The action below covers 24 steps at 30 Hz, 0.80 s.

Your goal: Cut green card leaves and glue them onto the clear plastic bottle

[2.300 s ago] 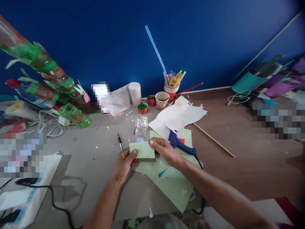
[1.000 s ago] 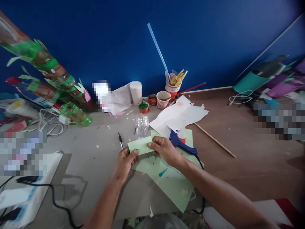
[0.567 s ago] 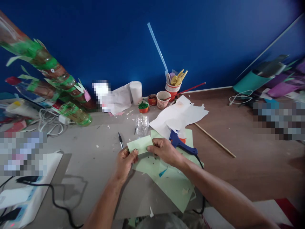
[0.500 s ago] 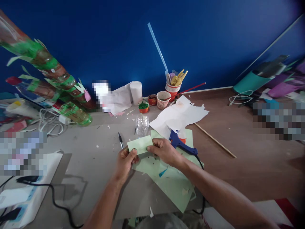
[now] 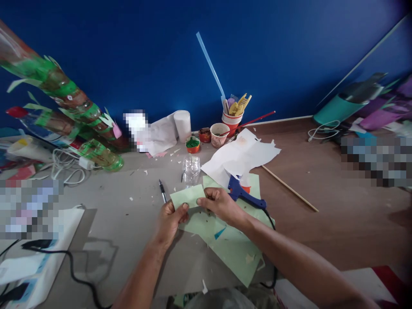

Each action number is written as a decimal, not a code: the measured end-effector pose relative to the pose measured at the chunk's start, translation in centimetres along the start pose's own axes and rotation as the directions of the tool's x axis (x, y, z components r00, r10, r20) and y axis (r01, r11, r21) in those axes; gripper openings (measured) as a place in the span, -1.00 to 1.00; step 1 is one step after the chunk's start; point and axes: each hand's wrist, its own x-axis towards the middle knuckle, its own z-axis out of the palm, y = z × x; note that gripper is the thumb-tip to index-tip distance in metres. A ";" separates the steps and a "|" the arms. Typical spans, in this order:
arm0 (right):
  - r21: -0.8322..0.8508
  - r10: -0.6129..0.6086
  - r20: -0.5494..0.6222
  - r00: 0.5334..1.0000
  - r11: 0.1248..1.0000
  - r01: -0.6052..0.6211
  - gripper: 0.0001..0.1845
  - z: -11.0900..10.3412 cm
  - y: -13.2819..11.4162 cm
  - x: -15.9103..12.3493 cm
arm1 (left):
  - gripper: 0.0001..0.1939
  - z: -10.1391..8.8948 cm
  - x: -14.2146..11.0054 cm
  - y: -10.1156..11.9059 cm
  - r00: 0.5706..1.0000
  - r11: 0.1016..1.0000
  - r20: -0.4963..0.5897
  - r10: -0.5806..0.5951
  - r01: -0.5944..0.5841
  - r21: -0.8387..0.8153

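Note:
A small rectangle of pale green paper [image 5: 187, 196] is stretched between my two hands above the table. My left hand [image 5: 172, 218] pinches its left end, thumb on top. At the right end, my right hand [image 5: 219, 202] grips it between thumb and fingers. Beneath lie larger light green sheets [image 5: 236, 257], with a small blue scrap [image 5: 220, 233] on them. Just right of my right hand rests a blue glue gun [image 5: 246, 196], its cord running toward the table's front edge. A black pen [image 5: 162, 190] lies beyond my left hand, and a clear plastic bottle piece [image 5: 191, 169] stands behind the paper.
Torn white paper [image 5: 243, 150] lies near paint cups [image 5: 193, 144] and a cup of plastic cutlery [image 5: 233, 118]. A wooden stick [image 5: 289, 188] is on the right. A power strip [image 5: 51, 257] with black cables occupies the left front; painted bottle trunks [image 5: 77, 103] lean behind it.
My hands and the green paper have barely shifted; my left thumb sits slightly farther right along the paper's lower edge. The whole view has moved a little.

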 end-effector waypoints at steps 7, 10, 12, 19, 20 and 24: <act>0.099 -0.127 -0.051 0.991 0.986 0.131 -0.66 -0.3 0.3 0.3 | -0.62 0.5 -0.4 0.5 0.997 0.991 0.075 -0.035 0.024 0.133; 0.034 -0.104 -0.095 0.990 0.994 0.108 -0.77 -0.1 0.3 0.4 | -0.55 1.0 -0.7 0.9 0.990 0.978 0.126 -0.059 0.032 0.208; 0.028 -0.104 -0.136 0.985 0.994 0.109 -0.80 0.0 0.3 0.4 | -0.53 1.2 -0.7 1.0 0.989 0.973 0.135 -0.067 0.035 0.230; 0.171 -0.031 -0.056 0.998 0.984 0.040 -0.74 -0.2 0.3 0.2 | -0.54 1.6 -1.0 1.5 0.984 0.977 0.160 -0.080 0.045 0.209; 0.147 -0.049 -0.044 0.998 0.988 0.055 -0.74 -0.4 0.2 0.3 | -0.55 1.8 -1.1 1.7 0.981 0.979 0.169 -0.092 0.058 0.197; -0.009 -0.117 0.040 0.992 0.993 0.118 -0.82 -0.5 -0.4 0.1 | -0.63 2.3 -1.4 1.8 0.964 0.979 0.218 -0.154 0.118 0.167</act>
